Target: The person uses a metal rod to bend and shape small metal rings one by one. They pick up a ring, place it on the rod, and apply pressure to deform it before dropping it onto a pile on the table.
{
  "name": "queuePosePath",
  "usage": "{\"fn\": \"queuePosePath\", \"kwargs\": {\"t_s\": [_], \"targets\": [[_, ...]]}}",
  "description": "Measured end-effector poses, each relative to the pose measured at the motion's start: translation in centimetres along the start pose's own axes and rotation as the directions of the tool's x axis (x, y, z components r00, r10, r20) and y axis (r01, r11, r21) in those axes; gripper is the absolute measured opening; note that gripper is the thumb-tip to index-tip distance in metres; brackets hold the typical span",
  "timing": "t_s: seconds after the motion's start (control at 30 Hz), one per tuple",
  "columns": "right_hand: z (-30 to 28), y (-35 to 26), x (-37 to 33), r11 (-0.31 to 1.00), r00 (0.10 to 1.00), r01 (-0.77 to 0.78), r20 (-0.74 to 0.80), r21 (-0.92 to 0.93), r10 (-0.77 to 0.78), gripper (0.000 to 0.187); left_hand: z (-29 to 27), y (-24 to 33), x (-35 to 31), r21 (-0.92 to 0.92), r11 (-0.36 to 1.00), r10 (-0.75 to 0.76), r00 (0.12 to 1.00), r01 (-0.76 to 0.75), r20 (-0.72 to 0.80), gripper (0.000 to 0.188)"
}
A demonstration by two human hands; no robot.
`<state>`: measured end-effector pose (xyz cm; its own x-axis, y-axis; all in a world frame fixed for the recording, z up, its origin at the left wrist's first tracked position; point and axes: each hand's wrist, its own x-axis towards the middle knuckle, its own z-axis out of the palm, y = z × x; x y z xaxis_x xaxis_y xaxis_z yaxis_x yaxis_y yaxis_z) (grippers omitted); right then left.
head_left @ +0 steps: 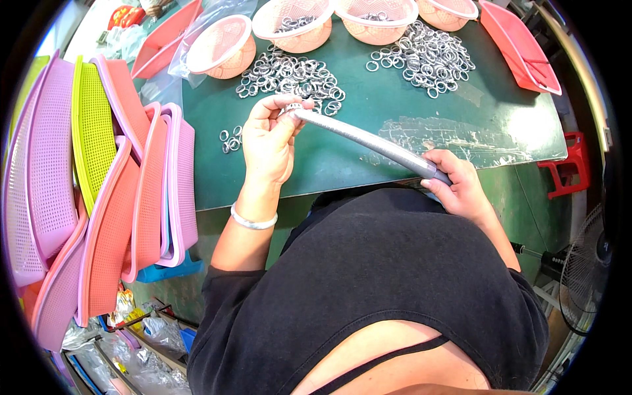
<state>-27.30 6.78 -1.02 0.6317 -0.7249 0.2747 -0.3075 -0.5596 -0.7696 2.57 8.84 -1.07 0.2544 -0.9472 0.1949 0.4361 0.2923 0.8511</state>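
Note:
My right hand (454, 184) is wrapped round the dark handle end of a tapered, silver-grey ring mandrel (375, 145). The mandrel slants up to the left over the near edge of the green table. At its thin end my left hand (273, 135) pinches a silver ring (291, 107), partly hidden by the fingers. Whether the mandrel's tip passes through that ring I cannot make out. Just beyond the left hand lies a pile of silver rings (289, 74). A few loose rings (230, 139) lie left of my wrist, and another ring pile (438, 58) is farther right.
Pink baskets (293, 33) line the far side of the green table (263, 172), some with rings inside. Red-pink trays (520, 49) flank them. Stacked purple, green and coral perforated baskets (105, 197) crowd my left. A red stool (567, 164) and a fan (586, 263) stand at right.

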Motion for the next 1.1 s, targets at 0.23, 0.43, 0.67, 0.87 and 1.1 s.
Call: {"fn": "queuePosePath", "kwargs": {"t_s": [0.23,0.43,0.67,0.87,1.1], "targets": [[-0.2,-0.1,-0.1,0.992,0.998,-0.057,0.024,-0.108,0.06,0.032,0.0,-0.1,-0.4,0.108,0.987,0.11,0.989,-0.121,0.103,0.017],[0.1,0.0,0.0,0.994,0.999,-0.032,0.003,-0.104,0.033,0.033,0.4,-0.6,-0.6,0.031,0.995,0.088,0.994,-0.09,0.061,0.025],[1.0,-0.2,0.4,0.998,0.998,-0.057,0.005,-0.009,0.057,0.032,1.6,-0.9,-0.6,-0.068,0.996,0.054,0.995,-0.049,0.082,0.052],[2.4,-0.4,1.8,0.992,0.994,-0.105,0.013,0.066,0.104,0.03,2.7,-1.9,-1.0,-0.161,0.987,0.018,0.994,0.0,0.109,0.057],[2.9,-0.4,2.0,0.997,0.997,0.042,-0.06,-0.063,-0.046,0.032,2.3,-1.3,-1.0,-0.14,0.99,0.019,0.99,0.0,0.136,0.054]]}}
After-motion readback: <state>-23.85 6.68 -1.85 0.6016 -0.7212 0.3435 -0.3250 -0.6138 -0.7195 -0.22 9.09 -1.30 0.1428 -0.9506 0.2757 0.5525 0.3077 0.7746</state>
